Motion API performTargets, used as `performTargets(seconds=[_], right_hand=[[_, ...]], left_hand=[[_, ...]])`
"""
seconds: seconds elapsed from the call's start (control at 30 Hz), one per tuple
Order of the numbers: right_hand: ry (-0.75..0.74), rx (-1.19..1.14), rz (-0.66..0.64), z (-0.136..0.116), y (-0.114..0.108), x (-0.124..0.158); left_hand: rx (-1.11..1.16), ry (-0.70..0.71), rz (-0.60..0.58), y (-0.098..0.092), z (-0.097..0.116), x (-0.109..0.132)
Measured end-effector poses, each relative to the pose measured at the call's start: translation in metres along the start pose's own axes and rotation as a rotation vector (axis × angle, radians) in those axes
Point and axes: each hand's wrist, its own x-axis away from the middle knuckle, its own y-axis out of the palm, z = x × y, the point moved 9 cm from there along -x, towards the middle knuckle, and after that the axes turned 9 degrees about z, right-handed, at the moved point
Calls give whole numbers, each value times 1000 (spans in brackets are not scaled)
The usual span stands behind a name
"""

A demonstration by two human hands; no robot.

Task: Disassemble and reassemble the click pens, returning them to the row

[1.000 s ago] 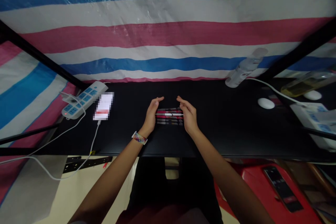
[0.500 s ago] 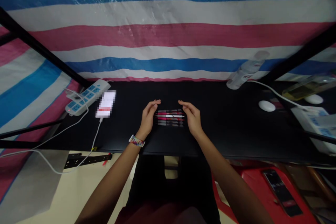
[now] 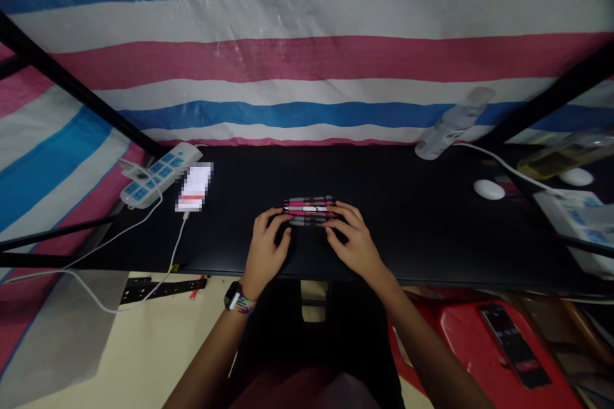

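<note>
Several pens point(image 3: 309, 207) lie side by side in a neat row on the black table point(image 3: 407, 230), some pink, one white, some dark. My left hand point(image 3: 267, 248) rests palm down on the table just in front of the row's left end, fingers spread and fingertips at the nearest pen. My right hand point(image 3: 352, 239) lies the same way at the row's right end, its fingers touching the nearest pens. Neither hand grips a pen. A striped band and a watch sit on my left wrist.
A white power strip point(image 3: 158, 174) and a phone point(image 3: 194, 186) on a white cable lie at the left. A plastic bottle point(image 3: 448, 124), a white mouse point(image 3: 488, 188) and a box point(image 3: 575, 217) are at the right. A red stool point(image 3: 489, 345) with a phone stands below.
Both hands stood upright on edge at the two ends of the pen row; they have dropped back toward me and now lie flat in front of the pens.
</note>
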Motion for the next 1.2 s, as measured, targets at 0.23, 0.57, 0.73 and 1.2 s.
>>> performTargets(seconds=[0.23,0.57,0.73,1.2], right_hand=[[-105,78,-54,-12,6,0],[-221,170,-108,-19,13,5],[-260,116,-120,-27,10,4],[-28,-154,-39,-11,-4,-8]], left_hand=[[-96,169,-2,4,14,0],[-81,223,-2,1,27,1],[-29,196,-51,4,27,2],[218,167,-48,-5,25,-13]])
